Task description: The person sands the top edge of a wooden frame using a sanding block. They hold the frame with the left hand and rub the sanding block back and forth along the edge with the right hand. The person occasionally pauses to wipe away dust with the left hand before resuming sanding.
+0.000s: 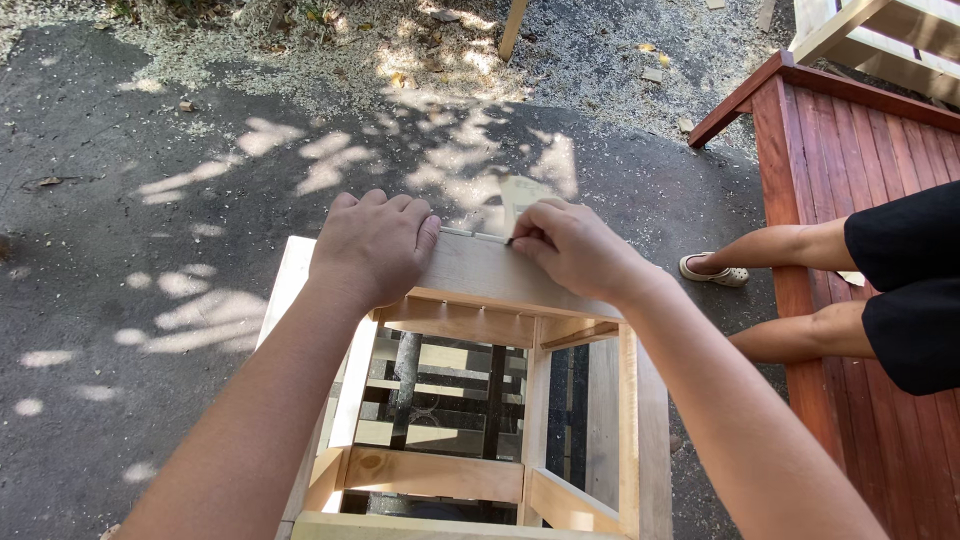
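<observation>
Unfinished pale wooden frame point(470, 400), rails and legs already joined, stands at 6 o'clock on asphalt. Left hand point(372, 245) lies flat, fingers together, on its top board point(480, 270). Right hand point(570, 245) pinches folded sandpaper point(520, 195) at the board's far edge; sanding appears under way, surfaces still bare.

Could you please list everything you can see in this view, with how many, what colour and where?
Wooden frame: one, pale unfinished wood, centre foreground, under both hands.
Sandpaper piece: one, beige, at the frame's far edge, pinched by the right hand.
Asphalt ground: dark grey, dappled with sunlight, left and centre.
Sawdust: pale scatter across the top.
Wood scraps: a few, pale, top right.
Bench: one, red-brown slatted, right side.
Seated person's legs: two, on the bench, in black shorts, one light sandal showing.
Left hand: flat on the frame's top edge.
Right hand: grip closed on the sandpaper.
</observation>
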